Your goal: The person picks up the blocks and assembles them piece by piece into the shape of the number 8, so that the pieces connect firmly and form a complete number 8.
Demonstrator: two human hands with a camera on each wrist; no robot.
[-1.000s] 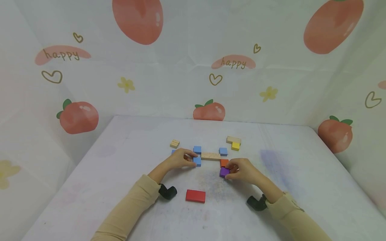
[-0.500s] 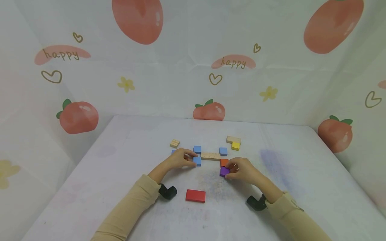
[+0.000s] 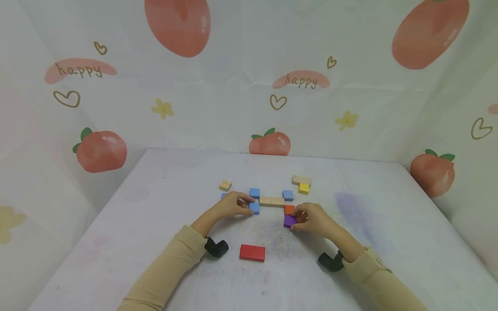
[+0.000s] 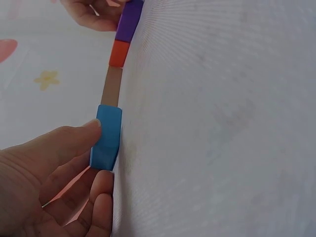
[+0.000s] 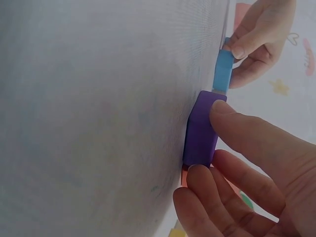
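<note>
Blue piece (image 3: 223, 196): left of the frame's centre, mostly covered by my left hand (image 3: 233, 204), so I can't tell its shape.
Striped wooden block (image 3: 225, 185): on the tabletop (image 3: 175, 190), just above that piece.
My left grip: thumb and fingers pinching a blue block (image 3: 254, 209) at frame centre.
Red block (image 3: 252, 253): lying flat, lower centre, well apart from the others.
Second blue block (image 3: 254, 193): just above the one I pinch.
Pale plank (image 3: 272, 201): centre, lying left to right.
Third blue block (image 3: 288, 195): by the plank's upper right.
Orange block (image 3: 289, 210): by its lower right.
Purple block (image 3: 289, 221): right of centre, just below the orange one.
Plain wooden block (image 3: 301, 180): farther up and right, a yellow block (image 3: 304, 188) at its lower edge.
My right hand (image 3: 313, 221): right of centre, thumb and fingers holding the purple block.
</note>
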